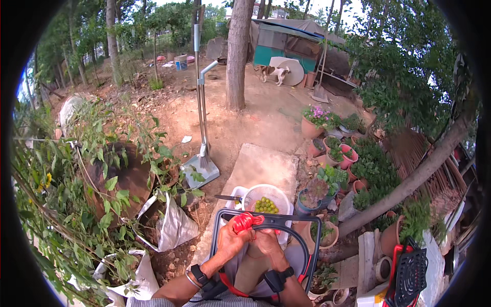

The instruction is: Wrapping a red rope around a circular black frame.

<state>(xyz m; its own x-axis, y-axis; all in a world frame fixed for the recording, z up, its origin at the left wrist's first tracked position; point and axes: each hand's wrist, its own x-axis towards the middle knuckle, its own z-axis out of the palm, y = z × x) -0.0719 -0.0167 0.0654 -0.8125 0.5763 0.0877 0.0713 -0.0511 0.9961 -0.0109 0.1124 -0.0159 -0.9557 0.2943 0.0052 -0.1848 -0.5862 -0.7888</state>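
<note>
My left hand point(232, 240) is wrapped round a shiny red bundle of what looks like string point(243, 221). Close beside it, my right hand point(268, 242) has its fingers drawn together just under the bar of a dark frame point(291, 218); what they pinch is too small to make out. Red loops from the bundle lie against that bar. Just beyond the frame stands a white plastic colander point(258, 191) with several yellow-green round fruits point(266, 205) in it. A dark knife point(227, 197) rests at the colander's left side.
A long-handled dustpan point(202, 171) with a broom stands ahead on the left. Potted plants point(332, 148) line the right side, near a leaning trunk point(409, 176). Leafy plants and white sacks point(174, 225) fill the left. A dog point(276, 73) is far off by a shed.
</note>
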